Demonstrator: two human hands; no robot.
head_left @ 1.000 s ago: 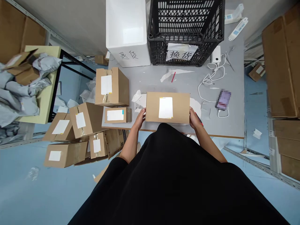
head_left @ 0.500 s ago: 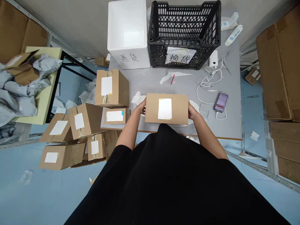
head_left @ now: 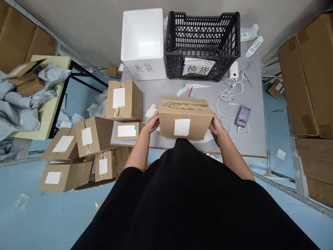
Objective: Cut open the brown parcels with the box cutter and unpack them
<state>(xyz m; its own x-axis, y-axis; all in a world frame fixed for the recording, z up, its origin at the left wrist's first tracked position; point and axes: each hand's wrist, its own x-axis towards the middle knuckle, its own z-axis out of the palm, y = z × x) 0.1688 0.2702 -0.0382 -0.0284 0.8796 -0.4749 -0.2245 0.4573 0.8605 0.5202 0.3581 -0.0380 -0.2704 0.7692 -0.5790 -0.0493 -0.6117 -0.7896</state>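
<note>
A brown cardboard box (head_left: 199,125) with a white label sits between my hands at the table's near edge. It is tilted so that its top, with a ragged, torn-looking taped seam, shows. My left hand (head_left: 153,123) is closed on its left end, and my right hand (head_left: 216,125) grips the right end. Both hands' fingers are partly hidden behind the box. A slim dark tool with a red end (head_left: 216,140) shows beneath my right hand; whether that hand holds it too, I cannot tell. Torn white paper (head_left: 151,110) lies beside my left hand.
A white foam bin (head_left: 152,67) and a black plastic crate (head_left: 203,52) stand at the back. Labelled cartons (head_left: 135,102) crowd the left. On the right lie a phone (head_left: 242,115) and white cables (head_left: 226,93). Grey parcels cover the yellowish table (head_left: 53,114).
The box has tipped, bringing its seamed top into sight while the label faces nearer me. The dark tool now shows under my right hand. The whole view has shifted slightly.
</note>
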